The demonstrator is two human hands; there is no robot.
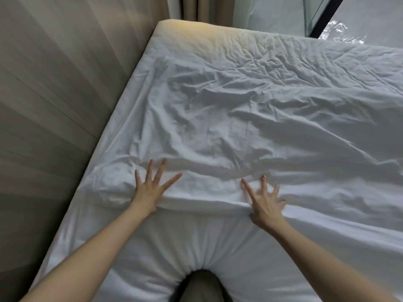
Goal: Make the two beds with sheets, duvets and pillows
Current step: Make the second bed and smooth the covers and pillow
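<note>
**Two hands flat on the duvet edge**

Bottom centre: a knee [201,286] in dark trousers pushes into the near side of the bed. The white sheet [196,240] bunches around it and looks fairly smooth across the lower frame.

Just above that is the near edge of the white duvet [239,127], a thick hem running left to right across the middle of the frame. Both hands sit on this edge, bare forearms coming in from the bottom corners.

- Left hand [150,191], left of centre: fingers straight and fanned wide, palm down on the duvet, gripping nothing.
- Right hand [265,203], right of centre: fingers also spread, palm down over the hem. It is slightly blurred, and I see no fabric pinched.

The hands are well apart, both pressing, neither closed.

Past the hands the duvet fills the centre and right of the frame, heavily creased, with the deepest folds mid-frame. It stops short of the far end, where wrinkled sheet shows on the mattress corner [174,27], top centre, in warm light.

The left side of the frame is a beige wall panel [54,94], tight against the bed. A curtain [189,7] hangs at the top centre. Upper right there is a glass pane [283,14] with something shiny and crinkled [340,33] beside it; I cannot tell what.
</note>
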